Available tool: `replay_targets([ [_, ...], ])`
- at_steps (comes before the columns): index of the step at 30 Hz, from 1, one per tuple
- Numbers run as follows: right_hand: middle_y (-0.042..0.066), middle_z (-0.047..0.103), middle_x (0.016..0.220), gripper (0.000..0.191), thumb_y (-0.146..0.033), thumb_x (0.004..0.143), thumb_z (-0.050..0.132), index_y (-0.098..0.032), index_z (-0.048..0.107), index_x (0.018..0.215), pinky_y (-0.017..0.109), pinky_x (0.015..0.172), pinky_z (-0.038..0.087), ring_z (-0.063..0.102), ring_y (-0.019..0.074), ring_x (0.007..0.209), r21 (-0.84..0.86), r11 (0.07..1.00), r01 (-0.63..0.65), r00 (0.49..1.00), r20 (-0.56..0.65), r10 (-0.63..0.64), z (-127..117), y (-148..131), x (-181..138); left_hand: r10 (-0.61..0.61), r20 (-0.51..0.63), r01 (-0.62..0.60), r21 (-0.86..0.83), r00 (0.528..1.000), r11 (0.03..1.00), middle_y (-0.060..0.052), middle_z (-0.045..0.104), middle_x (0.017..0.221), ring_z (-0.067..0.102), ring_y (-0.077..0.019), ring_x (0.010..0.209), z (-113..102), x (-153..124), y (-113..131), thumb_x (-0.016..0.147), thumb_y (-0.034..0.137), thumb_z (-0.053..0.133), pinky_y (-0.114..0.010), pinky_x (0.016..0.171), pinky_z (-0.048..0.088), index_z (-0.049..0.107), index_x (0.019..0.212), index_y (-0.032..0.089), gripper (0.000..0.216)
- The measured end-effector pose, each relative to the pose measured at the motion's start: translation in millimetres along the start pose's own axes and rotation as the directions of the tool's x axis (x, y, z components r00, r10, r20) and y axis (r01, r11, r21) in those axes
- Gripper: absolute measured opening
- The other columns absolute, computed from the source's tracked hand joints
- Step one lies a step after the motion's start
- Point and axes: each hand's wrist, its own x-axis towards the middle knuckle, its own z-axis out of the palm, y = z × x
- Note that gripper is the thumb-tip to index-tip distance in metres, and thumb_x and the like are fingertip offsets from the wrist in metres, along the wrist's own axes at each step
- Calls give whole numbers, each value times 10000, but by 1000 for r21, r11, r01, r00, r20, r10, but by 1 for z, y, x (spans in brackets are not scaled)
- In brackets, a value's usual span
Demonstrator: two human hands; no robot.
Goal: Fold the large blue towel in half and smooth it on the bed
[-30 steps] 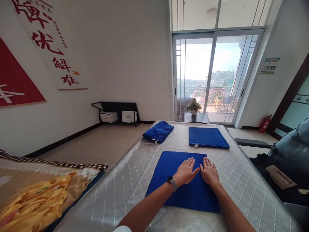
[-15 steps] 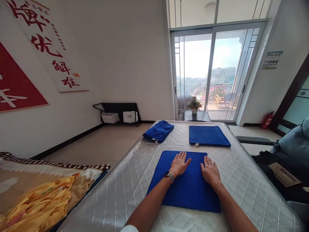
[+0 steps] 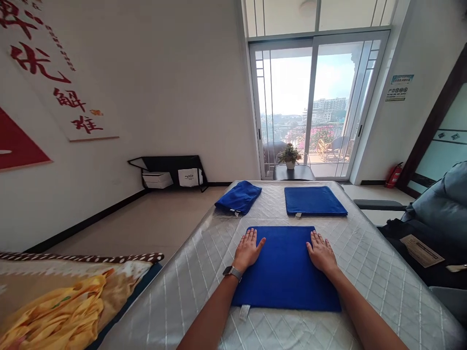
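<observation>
A folded blue towel (image 3: 284, 267) lies flat on the silver quilted mattress (image 3: 182, 301) in front of me. My left hand (image 3: 248, 250) rests flat on the towel's left edge, fingers stretched out, with a watch on the wrist. Flat and open too, my right hand (image 3: 321, 253) presses the towel's right side. A white tag sticks out of the towel's near edge.
Two more blue towels lie farther up the mattress: a loosely folded towel (image 3: 239, 197) at the left and a flat towel (image 3: 314, 201) at the right. A patterned yellow and brown blanket (image 3: 54, 301) lies at my left. A dark chair (image 3: 434, 218) stands at the right.
My hands, side by side at the towel's middle a second ago, have slid apart to its left and right edges. The view has shifted slightly.
</observation>
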Motion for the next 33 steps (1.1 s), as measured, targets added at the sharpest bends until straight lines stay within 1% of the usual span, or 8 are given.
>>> replay_targets([
  [4, 55, 156, 1645, 677, -452, 993, 186, -119, 158, 1582, 417, 1218, 35, 104, 203, 1513, -35, 999, -2, 1000, 5, 2, 0, -1, -1, -7, 0, 7, -22, 1000, 1000, -136, 380, 1563, 268, -285, 1477, -2, 0, 1, 968, 682, 108, -461, 1202, 236, 358, 1526, 117, 832],
  [9, 60, 145, 1647, 677, -450, 995, 175, -112, 145, 1581, 423, 1218, 48, 96, 201, 1514, -66, 998, -8, 1000, 21, 9, -3, -2, 0, -8, 6, 9, -58, 1000, 998, -163, 340, 1576, 251, -287, 1483, -5, -2, 0, 964, 689, 121, -446, 1205, 233, 351, 1521, 71, 862],
  [11, 66, 140, 1649, 672, -438, 996, 177, -109, 138, 1581, 426, 1217, 59, 88, 199, 1514, -72, 997, -2, 1000, 27, 4, -6, -4, -1, -5, 4, 5, -73, 1000, 997, -159, 340, 1577, 243, -291, 1485, -5, -2, -1, 965, 688, 131, -455, 1203, 234, 343, 1525, 78, 855],
  [14, 71, 132, 1649, 670, -432, 997, 178, -106, 136, 1581, 438, 1214, 77, 73, 208, 1516, -89, 996, -4, 999, 32, 7, -7, -5, -6, -6, -10, 5, -78, 1000, 997, -148, 361, 1570, 245, -294, 1484, -5, -3, -2, 970, 680, 133, -464, 1202, 239, 339, 1530, 95, 836],
  [18, 52, 121, 1650, 673, -463, 998, 169, -132, 145, 1583, 453, 1214, 80, 62, 216, 1517, -108, 994, -12, 999, 38, 16, -1, -4, -21, 6, -31, -8, -85, 1000, 996, -156, 384, 1557, 264, -299, 1477, -3, -3, -2, 974, 673, 142, -466, 1202, 244, 356, 1522, 84, 832],
  [24, 38, 104, 1652, 696, -504, 996, 182, -132, 137, 1583, 436, 1219, 74, 65, 212, 1517, -109, 994, 34, 998, 56, -28, 7, 3, -34, 14, -35, -16, -68, 999, 998, -171, 381, 1555, 250, -290, 1483, 0, -3, -4, 979, 670, 155, -460, 1207, 233, 365, 1510, 54, 840],
  [29, 42, 127, 1649, 717, -533, 992, 184, -128, 151, 1582, 426, 1223, 70, 79, 213, 1516, -67, 996, 55, 997, 55, -51, 7, 10, -36, 16, -14, -16, -42, 1000, 999, -165, 346, 1572, 241, -270, 1487, 0, -3, -3, 977, 679, 129, -440, 1209, 225, 350, 1515, 53, 854],
  [33, 51, 118, 1649, 727, -539, 991, 182, -117, 150, 1581, 424, 1224, 38, 74, 215, 1517, -55, 996, 67, 996, 55, -64, 4, 9, -40, 14, 8, -13, -27, 1000, 1000, -166, 319, 1582, 242, -260, 1487, 1, -1, -5, 985, 666, 123, -425, 1211, 213, 324, 1525, 58, 838],
])
